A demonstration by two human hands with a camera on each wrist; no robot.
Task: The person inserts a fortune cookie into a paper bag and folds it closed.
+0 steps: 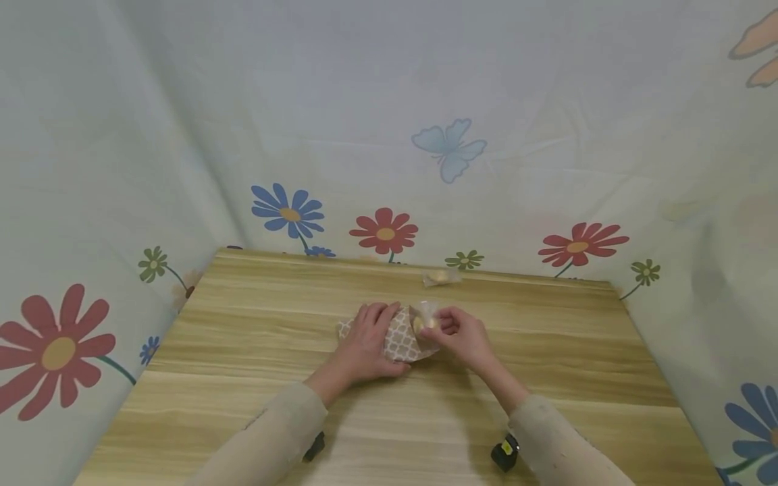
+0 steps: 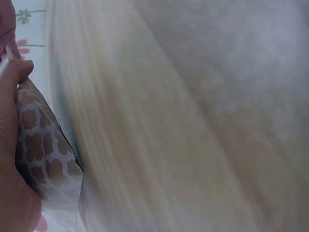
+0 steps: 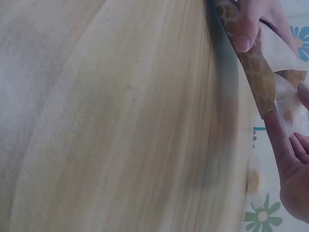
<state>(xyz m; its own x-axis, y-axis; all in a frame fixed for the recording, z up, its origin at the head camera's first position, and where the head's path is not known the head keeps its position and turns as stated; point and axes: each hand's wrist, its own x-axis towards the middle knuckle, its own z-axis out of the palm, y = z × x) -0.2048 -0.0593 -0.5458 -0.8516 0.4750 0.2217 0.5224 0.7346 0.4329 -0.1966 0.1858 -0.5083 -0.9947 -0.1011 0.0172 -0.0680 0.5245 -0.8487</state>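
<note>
A brown paper bag point(image 1: 402, 339) with a white lattice pattern lies flat on the wooden table, its mouth turned to the right. My left hand point(image 1: 367, 345) grips it across the middle, thumb on the near side and fingers on the far side. At the bag's open end, my right hand point(image 1: 467, 339) pinches a clear plastic packet point(image 1: 425, 312) with something pale yellow inside. In the right wrist view, the packet point(image 3: 288, 104) sits right at the bag's mouth, and one right finger extends to the bag's corner. The bag point(image 2: 41, 140) also shows in the left wrist view.
Another small clear packet point(image 1: 441, 277) with pale yellow contents lies near the table's back edge. Behind and beside the wooden table point(image 1: 255, 297) hangs a pale curtain point(image 1: 340, 148) printed with flowers and a butterfly. A small black device point(image 1: 504, 452) shows beside the right sleeve.
</note>
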